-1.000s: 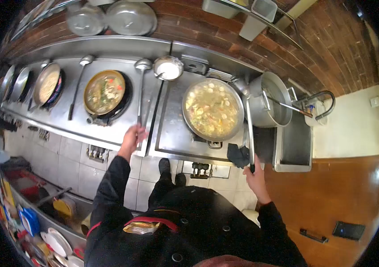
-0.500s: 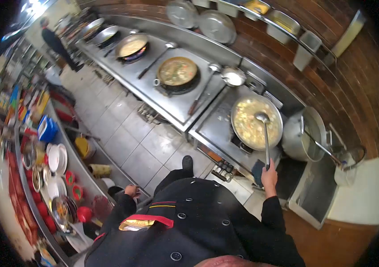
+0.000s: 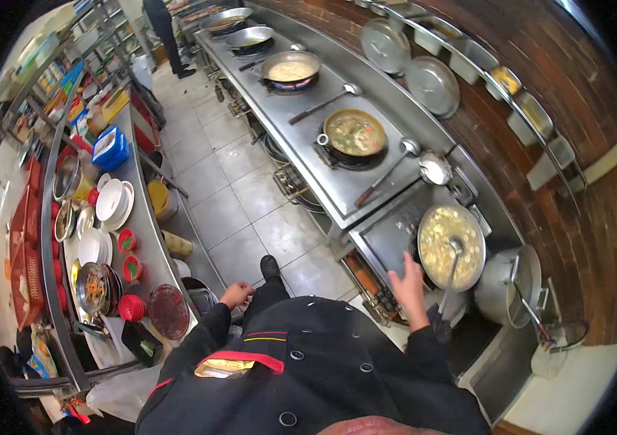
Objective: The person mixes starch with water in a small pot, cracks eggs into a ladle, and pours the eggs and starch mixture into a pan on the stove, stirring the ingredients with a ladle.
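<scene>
My right hand (image 3: 410,288) is raised with its fingers apart and nothing in it, just left of a large pan of soup (image 3: 435,246). A ladle (image 3: 454,264) rests in that pan, its handle pointing down towards a dark cloth (image 3: 439,319). My left hand (image 3: 236,295) hangs in front of my body over the floor, its fingers curled; whether it holds anything small I cannot make out. Up the stove stand a brown pan of soup with vegetables (image 3: 354,133) and a pan with pale food (image 3: 291,70) over a flame.
A tall pot (image 3: 495,293) stands right of the soup pan. Ladles (image 3: 388,174) and a small bowl of white stuff (image 3: 435,169) lie on the stove (image 3: 337,192). The left counter (image 3: 145,239) holds plates (image 3: 110,199), red bowls and a blue box (image 3: 110,148). Another person (image 3: 165,32) stands far back.
The view has swung left towards the aisle and counter. My right hand has let go of the ladle, which stays in the soup pan. My left hand has moved from the stove's edge to the aisle.
</scene>
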Available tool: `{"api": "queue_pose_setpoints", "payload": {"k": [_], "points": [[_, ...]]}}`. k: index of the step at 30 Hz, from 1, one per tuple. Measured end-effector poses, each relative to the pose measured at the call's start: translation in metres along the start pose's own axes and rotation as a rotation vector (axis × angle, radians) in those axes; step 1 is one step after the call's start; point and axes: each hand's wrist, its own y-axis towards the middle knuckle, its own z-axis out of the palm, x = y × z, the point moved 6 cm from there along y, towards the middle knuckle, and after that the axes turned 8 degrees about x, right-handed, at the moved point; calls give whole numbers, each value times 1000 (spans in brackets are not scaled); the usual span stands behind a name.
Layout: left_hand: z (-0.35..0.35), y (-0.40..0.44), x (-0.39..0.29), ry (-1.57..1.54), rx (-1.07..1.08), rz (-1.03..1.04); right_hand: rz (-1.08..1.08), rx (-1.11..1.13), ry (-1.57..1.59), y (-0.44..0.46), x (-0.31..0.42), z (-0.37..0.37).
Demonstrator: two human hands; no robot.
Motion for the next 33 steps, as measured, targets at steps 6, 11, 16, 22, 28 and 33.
{"api": "queue_pose_setpoints", "payload": {"k": [6,11,16,22,28,33], "points": [[-53,13,21,132,-35,89,-157,413,69,80,104,141],[-107,20,37,291,-42,128,-10,953,-189,101,76,277],[-191,15,-42,235,378,-37,93,1072,-40,123,-34,368],[-316,25,-105,55,-282,283,-28,1080,-57,211,77,381],[-365,-14,-87,-734,-567,411,-299,1209,-58,301,179,438],[-375,-117,9,-1198,-1285,342,-588,1173,-301,372,300,475]]}}
